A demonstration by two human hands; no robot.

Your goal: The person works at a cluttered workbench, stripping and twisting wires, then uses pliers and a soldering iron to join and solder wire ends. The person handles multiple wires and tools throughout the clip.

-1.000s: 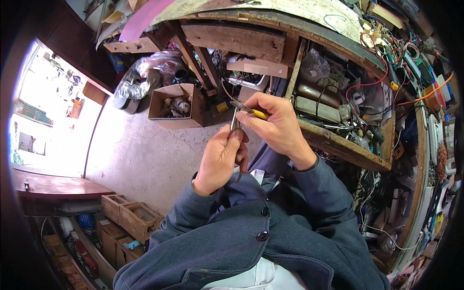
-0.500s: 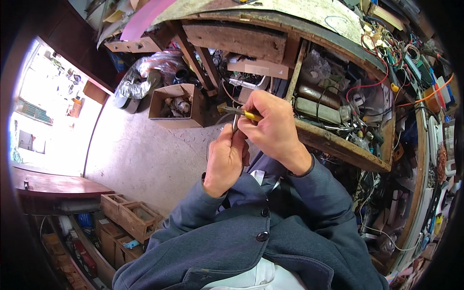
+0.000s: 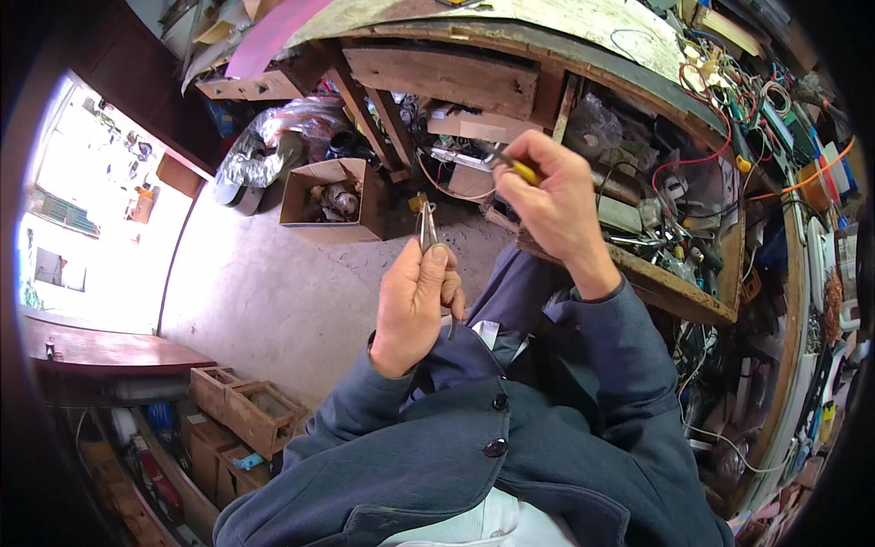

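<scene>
My left hand (image 3: 412, 296) is closed round a slim silvery tool (image 3: 427, 230) with two narrow metal arms, whose exact kind I cannot make out. The tool points away from me, with a small loop at its far end; a thin dark end shows below my fingers. Farther right and higher, my right hand (image 3: 551, 196) grips a yellow-handled metal tool (image 3: 521, 171). Its grey head points up and left, too small to name. The two tools are apart. My fingers hide most of both handles.
An open drawer (image 3: 638, 269) full of cables, pouches and tools juts out at right under the cluttered workbench (image 3: 538, 23). A cardboard box (image 3: 333, 230) stands on the concrete floor (image 3: 264, 301). Wooden crates (image 3: 264, 415) lie at lower left, near a bright doorway (image 3: 100, 201).
My hands have parted. The right one moved right and slightly up with the yellow-handled tool, off the silvery tool; the left shifted slightly left and down, still holding the silvery tool.
</scene>
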